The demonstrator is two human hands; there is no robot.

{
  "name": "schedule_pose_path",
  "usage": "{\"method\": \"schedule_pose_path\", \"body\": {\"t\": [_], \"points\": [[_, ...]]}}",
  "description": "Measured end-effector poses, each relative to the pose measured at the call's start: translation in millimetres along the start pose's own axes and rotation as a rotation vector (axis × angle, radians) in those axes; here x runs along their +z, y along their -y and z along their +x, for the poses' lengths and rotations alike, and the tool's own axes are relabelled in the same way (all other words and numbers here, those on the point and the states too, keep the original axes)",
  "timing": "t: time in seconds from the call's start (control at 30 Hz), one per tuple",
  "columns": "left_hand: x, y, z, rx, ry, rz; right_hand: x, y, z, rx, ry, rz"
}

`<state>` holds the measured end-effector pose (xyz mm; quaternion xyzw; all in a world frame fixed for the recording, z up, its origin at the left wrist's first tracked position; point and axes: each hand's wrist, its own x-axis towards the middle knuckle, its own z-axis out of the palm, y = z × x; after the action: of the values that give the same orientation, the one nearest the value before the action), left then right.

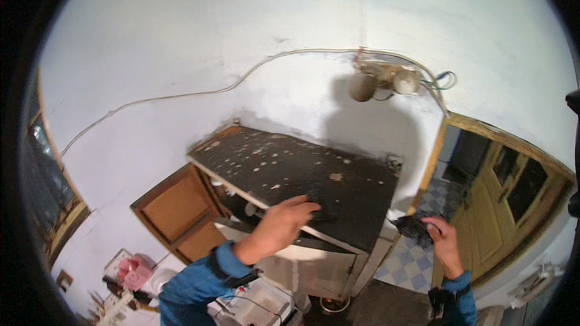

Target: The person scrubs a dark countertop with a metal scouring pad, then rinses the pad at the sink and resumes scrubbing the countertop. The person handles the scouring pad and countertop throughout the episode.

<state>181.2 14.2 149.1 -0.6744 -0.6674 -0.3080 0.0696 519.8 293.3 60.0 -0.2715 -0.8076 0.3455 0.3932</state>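
One pink container (134, 273): low at the left, among clutter near the white wall.
Brown panelled door (184, 205): stands open at the cabinet's left end.
White basin (266, 303): below the left forearm, a dark cable across it.
Left hand (277, 229): over the cabinet's front edge, fingers bent and close together, tips toward the right; cannot tell whether they grip anything or touch the surface.
Dark cabinet top (284, 160): spotted with pale flecks, its back edge along the wall.
Dark crumpled bundle (414, 229): held up just beyond the cabinet's right end, before the doorway.
Right hand (446, 244): thumb and fingers clamped on the bundle's right side.
Yellowish door (492, 217): behind, at the right.
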Motion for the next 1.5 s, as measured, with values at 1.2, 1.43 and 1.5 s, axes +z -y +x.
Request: {"method": "schedule_pose_path", "body": {"t": [1.2, 1.43, 1.5], "points": [[-162, 267, -100, -0.768, -0.535, 0.105, 100, -39, -105, 0.339, 0.533, -0.011], [-176, 311, -78, -0.74, -0.635, -0.165, 120, -22, -98, 0.408, 0.559, 0.027], [-176, 324, -71, -0.742, -0.587, -0.021, 124, -17, -96, 0.424, 0.559, 0.033]]}}
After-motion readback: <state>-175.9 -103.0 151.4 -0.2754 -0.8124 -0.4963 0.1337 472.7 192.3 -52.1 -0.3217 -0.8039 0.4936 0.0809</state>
